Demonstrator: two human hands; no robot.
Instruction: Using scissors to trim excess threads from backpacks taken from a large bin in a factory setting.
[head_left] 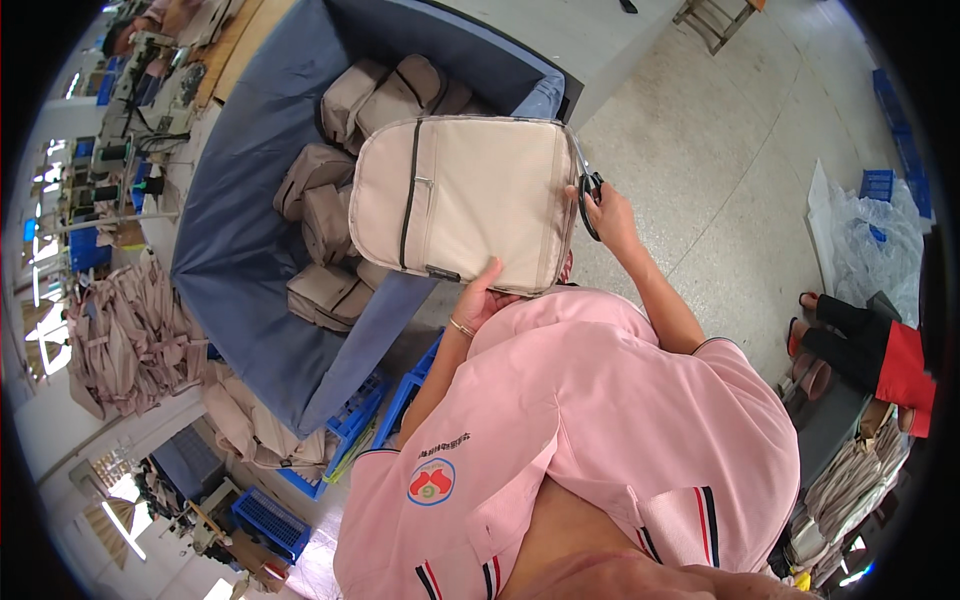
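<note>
A beige fabric bag panel (490, 195) with rounded corners, dark edging and a black zipper strip spans the space in front of my chest. My left hand (482, 298) grips its near edge, the thumb on top and the fingers underneath, partly hidden. In my right hand (612, 220) is a pair of scissors (588, 200) with black handles, its blades lying along the panel's right edge. My right fingers also rest close to that edge. Beyond the panel, several beige bags (325, 225) lie inside a large blue fabric bin (235, 220).
Blue plastic crates (350, 425) and beige fabric pieces (265, 425) are below the bin. Sewing machines (150, 130) line the far left, near a heap of beige pieces (140, 340). At right are a clear plastic bag (875, 245) and another person in red (905, 370). A wooden stool (715, 22) stands far off.
</note>
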